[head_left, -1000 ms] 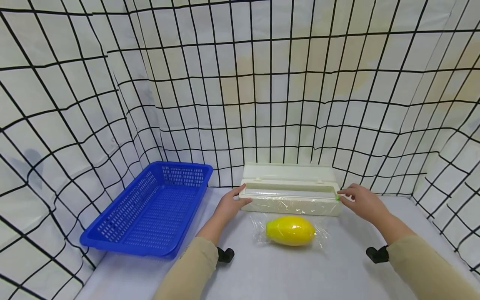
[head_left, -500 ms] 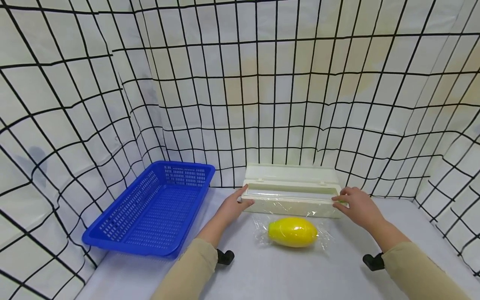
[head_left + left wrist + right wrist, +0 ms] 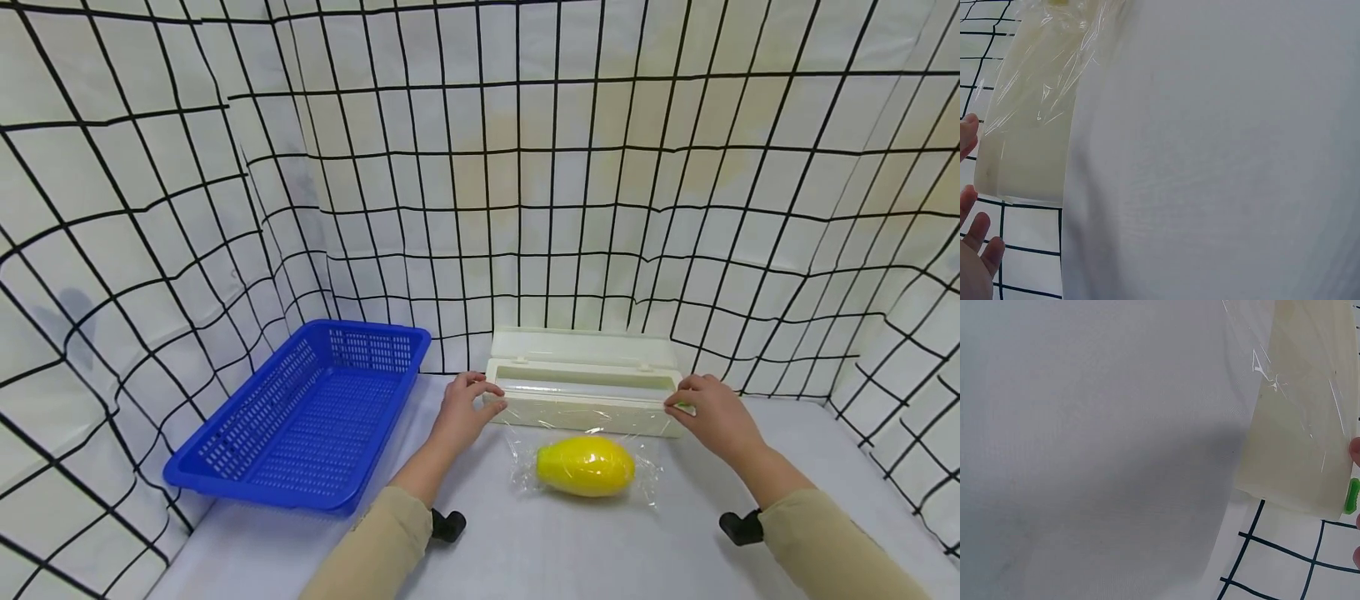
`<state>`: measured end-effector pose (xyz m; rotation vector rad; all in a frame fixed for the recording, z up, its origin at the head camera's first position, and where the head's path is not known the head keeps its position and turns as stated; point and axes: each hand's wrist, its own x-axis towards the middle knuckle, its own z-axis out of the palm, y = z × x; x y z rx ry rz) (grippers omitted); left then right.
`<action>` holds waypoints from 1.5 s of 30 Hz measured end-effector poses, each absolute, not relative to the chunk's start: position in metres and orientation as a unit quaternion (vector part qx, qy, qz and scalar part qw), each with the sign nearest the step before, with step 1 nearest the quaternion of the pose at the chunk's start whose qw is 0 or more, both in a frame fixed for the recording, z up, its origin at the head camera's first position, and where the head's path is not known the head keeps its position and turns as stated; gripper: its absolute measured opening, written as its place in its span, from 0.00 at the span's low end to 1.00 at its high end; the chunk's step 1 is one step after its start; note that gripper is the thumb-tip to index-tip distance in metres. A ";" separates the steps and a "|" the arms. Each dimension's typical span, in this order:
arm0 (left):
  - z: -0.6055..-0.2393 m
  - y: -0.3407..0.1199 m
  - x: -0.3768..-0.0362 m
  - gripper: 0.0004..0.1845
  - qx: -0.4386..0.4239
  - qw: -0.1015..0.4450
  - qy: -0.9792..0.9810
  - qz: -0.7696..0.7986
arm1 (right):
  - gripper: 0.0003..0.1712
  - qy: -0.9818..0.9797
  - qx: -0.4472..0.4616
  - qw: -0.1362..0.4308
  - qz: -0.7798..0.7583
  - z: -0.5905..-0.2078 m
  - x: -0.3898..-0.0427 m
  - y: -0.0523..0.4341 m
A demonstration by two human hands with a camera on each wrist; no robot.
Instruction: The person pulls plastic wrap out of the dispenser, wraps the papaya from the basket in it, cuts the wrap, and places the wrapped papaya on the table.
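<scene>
Cream plastic cling-film dispenser box [image 3: 583, 398] lightly touched at both ends: left hand [image 3: 462, 411] and right hand [image 3: 713, 414], fingers relaxed, gripping nothing.

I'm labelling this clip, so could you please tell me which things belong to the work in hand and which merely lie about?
In use: cling-film dispenser, left hand and right hand at its ends; film-wrapped yellow fruit.

Lying about: blue basket.
</scene>
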<state>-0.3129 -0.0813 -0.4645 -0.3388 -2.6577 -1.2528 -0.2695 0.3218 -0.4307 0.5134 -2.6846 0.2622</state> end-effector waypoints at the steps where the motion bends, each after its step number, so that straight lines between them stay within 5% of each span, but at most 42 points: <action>1: -0.464 -0.081 -0.312 0.07 -0.116 0.095 -0.895 -0.420 | 0.04 -0.958 0.183 0.199 0.095 -0.431 -0.269 0.322; 21: -0.453 -0.082 -0.288 0.09 -0.135 -0.018 -0.865 -0.482 | 0.03 -0.966 0.138 0.163 0.143 -0.428 -0.239 0.319; 45: -0.449 -0.100 -0.254 0.11 -0.218 -0.085 -0.863 -0.447 | 0.11 -0.968 0.146 0.122 0.162 -0.415 -0.171 0.314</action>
